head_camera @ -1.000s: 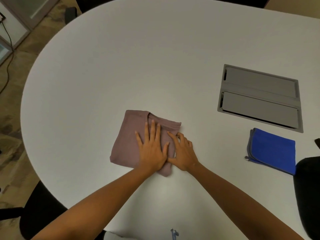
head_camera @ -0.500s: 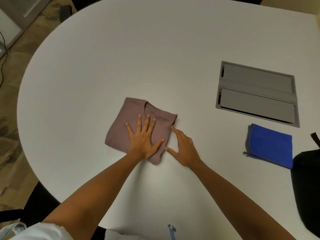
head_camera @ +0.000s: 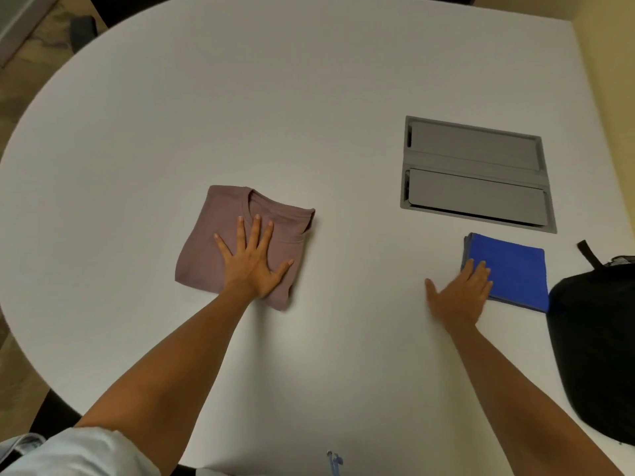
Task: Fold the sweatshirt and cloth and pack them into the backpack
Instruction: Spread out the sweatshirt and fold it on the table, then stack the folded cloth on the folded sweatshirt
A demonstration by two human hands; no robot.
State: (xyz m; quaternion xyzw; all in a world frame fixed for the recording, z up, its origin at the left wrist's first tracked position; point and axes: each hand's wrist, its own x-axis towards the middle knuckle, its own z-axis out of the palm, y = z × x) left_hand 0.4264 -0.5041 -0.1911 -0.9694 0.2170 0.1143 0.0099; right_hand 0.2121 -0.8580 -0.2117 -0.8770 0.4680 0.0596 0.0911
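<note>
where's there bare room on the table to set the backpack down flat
Widest bare patch: the far half of the table, beyond the sweatshirt and grey hatch. Also bare: the strip between the left hand and right hand. Crowded: the right edge, where cloth, hatch and backpack cluster.

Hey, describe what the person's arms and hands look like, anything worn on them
Both forearms are bare. The left hand and right hand show no gloves, rings or watch. A light, whitish sleeve covers the left upper arm. The right upper arm is out of frame.

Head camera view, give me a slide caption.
Left hand flat on folded sweatshirt, right hand reaching blue cloth beside backpack.
</note>
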